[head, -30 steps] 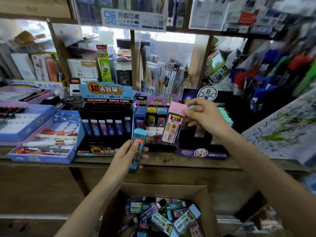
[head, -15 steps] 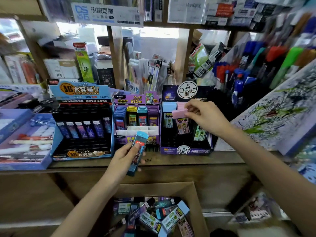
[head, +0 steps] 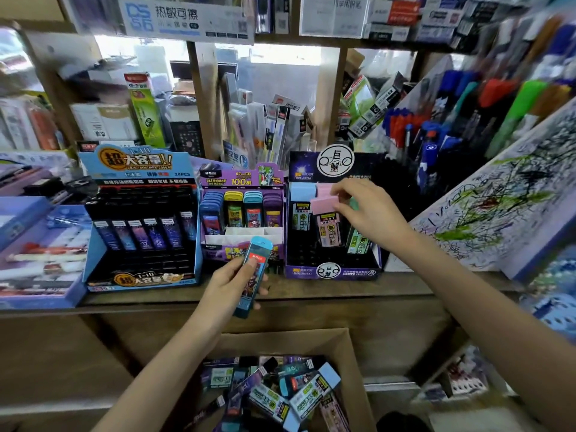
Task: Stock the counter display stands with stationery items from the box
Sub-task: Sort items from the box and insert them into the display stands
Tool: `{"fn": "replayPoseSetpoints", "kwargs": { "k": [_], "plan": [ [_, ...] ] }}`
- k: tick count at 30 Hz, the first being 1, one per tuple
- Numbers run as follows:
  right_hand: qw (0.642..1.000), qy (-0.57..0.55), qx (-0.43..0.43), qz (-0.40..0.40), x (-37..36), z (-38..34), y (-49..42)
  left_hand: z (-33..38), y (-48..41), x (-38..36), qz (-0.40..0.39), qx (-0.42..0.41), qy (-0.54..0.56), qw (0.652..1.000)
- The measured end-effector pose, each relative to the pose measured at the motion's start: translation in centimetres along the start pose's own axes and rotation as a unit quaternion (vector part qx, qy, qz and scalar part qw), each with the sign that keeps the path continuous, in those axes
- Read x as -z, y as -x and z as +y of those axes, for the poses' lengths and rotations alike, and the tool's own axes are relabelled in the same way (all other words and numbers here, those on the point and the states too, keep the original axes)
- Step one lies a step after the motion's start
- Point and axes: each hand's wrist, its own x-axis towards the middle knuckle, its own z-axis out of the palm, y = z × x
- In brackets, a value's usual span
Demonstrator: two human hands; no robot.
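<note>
My right hand (head: 367,210) pinches the pink cap of a pink lead case (head: 327,219), which stands in a slot of the dark purple display stand (head: 333,271) on the counter. My left hand (head: 230,285) grips a teal lead case (head: 253,272) in front of the middle purple display stand (head: 240,182), which holds blue, yellow, teal and purple cases. Below the counter an open cardboard box (head: 346,344) holds several more lead cases (head: 280,394).
A blue display stand (head: 140,163) with dark cases sits left of the middle stand, with a tray of pens (head: 40,260) further left. A rack of coloured pens (head: 452,126) and a scribbled test pad (head: 498,207) stand at right. Shelves of stock rise behind.
My right hand has carried the pink case from in front of the stands into a slot of the dark purple stand. My left hand still holds the teal case.
</note>
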Motion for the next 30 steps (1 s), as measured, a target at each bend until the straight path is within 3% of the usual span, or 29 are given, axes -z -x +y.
{"fn": "replayPoseSetpoints", "kwargs": {
  "k": [3, 9, 14, 17, 22, 27, 30],
  "plan": [
    [1.0, 0.01, -0.003, 0.015, 0.1, 0.3, -0.2, 0.1, 0.0, -0.1, -0.002, -0.001, 0.009, 1.0],
    [0.989, -0.11, -0.096, 0.03, 0.2, 0.5, -0.1, -0.1, 0.1, -0.4, -0.002, 0.001, 0.022, 1.0],
    [0.979, -0.164, -0.116, 0.029, 0.1, 0.6, 0.0, -0.3, 0.1, -0.6, -0.003, 0.011, 0.027, 1.0],
    [0.986, -0.13, -0.099, 0.025, -0.3, 0.5, -0.2, -0.4, 0.2, -0.6, -0.005, 0.01, 0.027, 1.0],
    [0.997, 0.052, -0.052, 0.031, -1.1, 1.3, 0.0, -0.4, 0.2, -0.6, -0.002, 0.01, 0.026, 1.0],
    [0.994, 0.084, -0.074, 0.009, -0.7, 1.0, 0.1, 0.1, 0.1, -0.9, -0.002, -0.006, 0.03, 1.0],
    [0.997, 0.056, -0.043, 0.023, -0.4, -1.0, 0.3, 0.5, 0.0, -1.1, -0.012, -0.017, 0.039, 0.999]
  ]
}}
